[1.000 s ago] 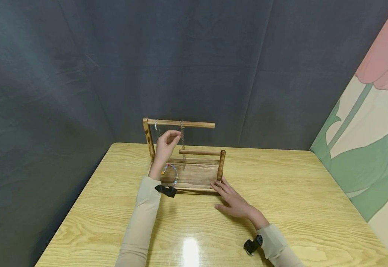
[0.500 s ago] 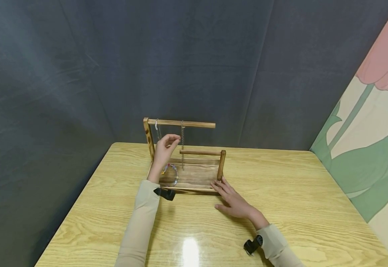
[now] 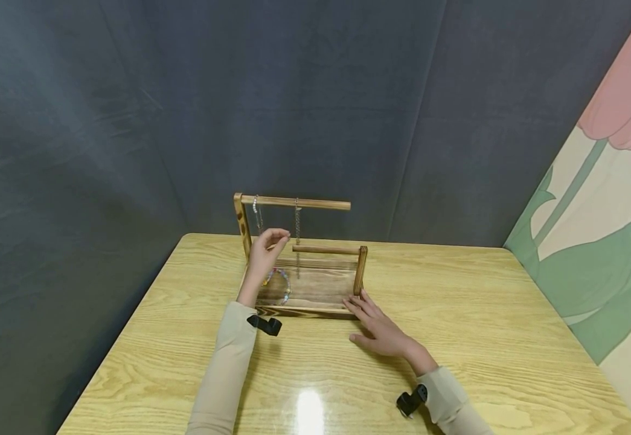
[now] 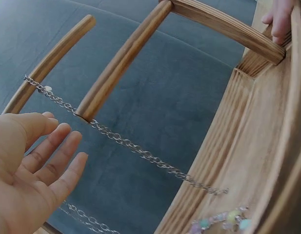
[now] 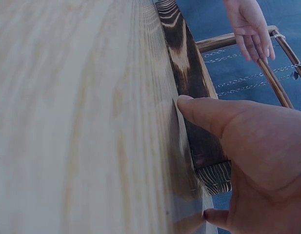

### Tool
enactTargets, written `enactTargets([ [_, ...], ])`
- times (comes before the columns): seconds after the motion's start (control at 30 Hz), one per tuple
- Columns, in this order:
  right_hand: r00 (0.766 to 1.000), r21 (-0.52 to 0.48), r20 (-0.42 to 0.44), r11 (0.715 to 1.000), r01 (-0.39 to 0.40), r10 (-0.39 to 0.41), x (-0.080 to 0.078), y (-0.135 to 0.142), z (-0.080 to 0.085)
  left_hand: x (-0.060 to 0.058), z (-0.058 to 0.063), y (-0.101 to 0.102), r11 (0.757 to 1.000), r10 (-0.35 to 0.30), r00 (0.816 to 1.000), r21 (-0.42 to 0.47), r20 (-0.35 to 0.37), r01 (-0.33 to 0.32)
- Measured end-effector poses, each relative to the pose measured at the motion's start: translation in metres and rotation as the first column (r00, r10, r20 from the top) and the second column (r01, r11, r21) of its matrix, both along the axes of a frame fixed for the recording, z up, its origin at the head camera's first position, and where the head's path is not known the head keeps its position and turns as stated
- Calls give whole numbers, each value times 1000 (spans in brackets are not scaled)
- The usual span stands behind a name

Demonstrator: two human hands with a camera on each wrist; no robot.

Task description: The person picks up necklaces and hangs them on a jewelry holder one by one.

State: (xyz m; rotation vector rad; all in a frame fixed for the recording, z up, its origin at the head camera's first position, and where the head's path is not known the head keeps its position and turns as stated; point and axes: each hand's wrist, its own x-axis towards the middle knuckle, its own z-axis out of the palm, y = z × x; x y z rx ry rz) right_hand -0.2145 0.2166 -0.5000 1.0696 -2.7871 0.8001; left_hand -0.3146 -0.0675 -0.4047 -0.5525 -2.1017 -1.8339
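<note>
A silver chain bracelet (image 3: 297, 225) hangs from the upper bar (image 3: 323, 204) of a wooden jewelry stand (image 3: 243, 226). My left hand (image 3: 262, 258) is just left of that chain in the head view, thumb and fingertips near each other. In the left wrist view its fingers (image 4: 67, 178) are loosely extended and hold nothing. Another silver chain (image 3: 255, 205) hangs near the stand's post. A pastel beaded bracelet (image 3: 287, 292) is at the tray's left side, partly behind my left hand. My right hand (image 3: 381, 333) rests with spread fingers at the stand's front right corner.
A shorter lower bar (image 3: 326, 249) juts left from the right post (image 3: 360, 272). The stand is on a wood-grain table (image 3: 483, 326). A dark curtain (image 3: 315, 109) hangs behind, and a wall with painted tulips (image 3: 614, 241) is on the right.
My left hand has drawn away from the hanging chain, down and slightly left. The chain stays on the upper bar. My right hand has not moved.
</note>
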Motion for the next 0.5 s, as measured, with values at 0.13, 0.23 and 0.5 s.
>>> enactTargets([
  [0.13,1000,2,3,1000,0,0,0,0,1,-3,-11,-2,1000,4,1000,2,28,-4],
  [0.23,1000,-2,1,1000,-4,4,0,0,0,-8,-23,-4,1000,19,999,-16,43,-18],
  [0.5,1000,1,-9,1000,-7,7,0,1,-1,-7,-37,-7,999,30,995,-41,94,-26],
])
